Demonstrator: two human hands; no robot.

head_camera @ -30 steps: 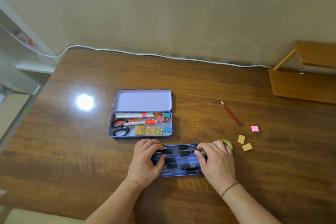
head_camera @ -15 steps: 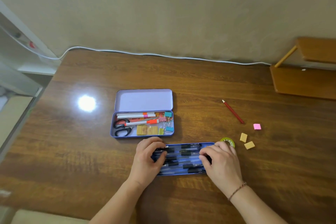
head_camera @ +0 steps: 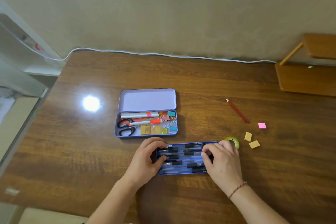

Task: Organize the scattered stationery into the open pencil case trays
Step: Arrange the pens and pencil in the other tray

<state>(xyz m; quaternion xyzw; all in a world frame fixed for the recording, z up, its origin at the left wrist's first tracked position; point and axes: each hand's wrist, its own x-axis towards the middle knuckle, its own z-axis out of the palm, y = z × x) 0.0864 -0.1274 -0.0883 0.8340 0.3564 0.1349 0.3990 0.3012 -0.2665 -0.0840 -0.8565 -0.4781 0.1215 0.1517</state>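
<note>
Pen tray [head_camera: 183,158] lies before the open case [head_camera: 146,123] — tape roll [head_camera: 232,142] at its right.

Both hands crowded the blue pen tray [head_camera: 182,158]: the left hand [head_camera: 145,160] covered its left end, the right hand [head_camera: 222,162] its right end. Only a narrow strip of bench [head_camera: 200,78] separated this tray from the open purple pencil case [head_camera: 146,123] behind it. A tape roll [head_camera: 232,142] sat touching the right hand's far side. Farther right, two tan erasers [head_camera: 251,141], a pink eraser [head_camera: 262,125] and a red pencil [head_camera: 237,111] lay apart, with bare wood between them. The bench lay open left of the case and behind its raised lid.
</note>
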